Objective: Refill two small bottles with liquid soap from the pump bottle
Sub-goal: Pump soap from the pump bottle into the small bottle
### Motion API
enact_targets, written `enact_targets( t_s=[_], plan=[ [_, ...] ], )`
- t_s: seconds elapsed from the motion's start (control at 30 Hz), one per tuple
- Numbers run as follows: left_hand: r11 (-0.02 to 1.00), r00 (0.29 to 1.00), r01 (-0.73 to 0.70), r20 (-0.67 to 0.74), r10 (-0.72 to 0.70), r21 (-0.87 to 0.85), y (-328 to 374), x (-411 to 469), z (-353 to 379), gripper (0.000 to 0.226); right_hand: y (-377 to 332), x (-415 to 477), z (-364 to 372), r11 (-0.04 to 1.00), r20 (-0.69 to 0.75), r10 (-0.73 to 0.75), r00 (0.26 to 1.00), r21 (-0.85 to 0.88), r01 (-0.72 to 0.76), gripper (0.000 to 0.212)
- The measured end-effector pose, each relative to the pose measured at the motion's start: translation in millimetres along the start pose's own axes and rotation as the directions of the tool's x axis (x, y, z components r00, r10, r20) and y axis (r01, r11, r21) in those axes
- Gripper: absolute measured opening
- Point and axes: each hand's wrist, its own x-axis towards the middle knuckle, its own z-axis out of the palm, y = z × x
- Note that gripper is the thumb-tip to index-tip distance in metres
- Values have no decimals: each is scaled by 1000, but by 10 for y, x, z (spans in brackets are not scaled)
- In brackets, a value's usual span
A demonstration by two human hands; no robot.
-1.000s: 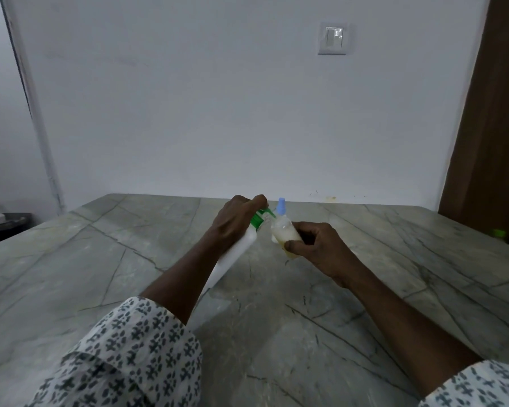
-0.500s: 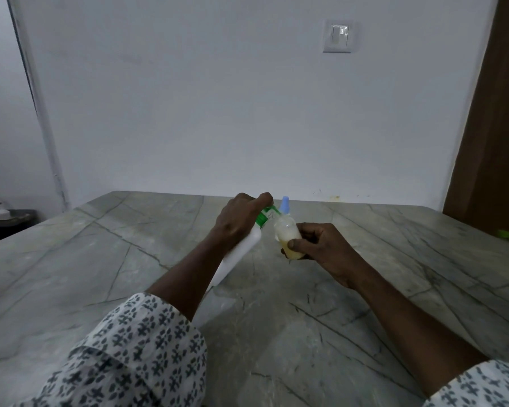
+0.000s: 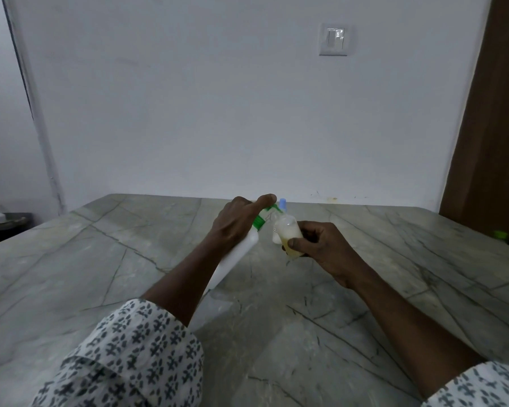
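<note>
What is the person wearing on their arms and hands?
Both hands, left hand and right hand, are bare: no gloves, rings or watch visible. Each arm has a white sleeve with a dark floral print, pushed up so the forearms are uncovered.

Pump bottle (image 3: 237, 259): opaque white plastic, smooth, with green plastic collar. Small bottle (image 3: 288, 235): translucent plastic, smooth, pale yellowish liquid inside; blue plastic cap (image 3: 282, 202). Table (image 3: 100, 259): grey-green veined stone, smooth, low sheen. Sleeves (image 3: 124, 356): printed woven cloth, matt. Wall (image 3: 188, 98): matt paint. Door (image 3: 494, 127): brown wood. Switch plate (image 3: 334, 39): glossy white plastic.
</note>
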Motion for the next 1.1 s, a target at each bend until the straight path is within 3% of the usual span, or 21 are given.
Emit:
enact_targets(
  t_s=[0.13,0.43,0.53,0.63,0.7,0.93,1.1],
  plan=[
    [999,999,-32,-12,32,27,74,-66,-11,53,-11,-4,16,999,-7,-6,1000,-31,6,41],
    [995,997,-73,-24,75,70,-30,6,11,69,-6,-13,31,995,4,-9,1000,-95,9,43],
    [998,998,-58,-39,59,29,-3,-35,4,61,-4,-2,14,998,-17,-1,1000,-61,0,43],
    [999,998,-38,-44,39,27,16,-33,18,88,-3,0,9,998,-23,-2,1000,-55,1,43],
    [999,999,-27,-39,29,46,13,-17,25,94,1,-1,7,998,-24,1,1000,-56,-2,43],
    [984,996,-88,15,87,157,4,-14,8,77,0,0,26,994,-8,-4,1000,-109,3,45],
    [984,995,-90,-20,94,151,-67,33,20,69,11,-6,37,990,0,-16,1000,-142,16,45]
  ],
)
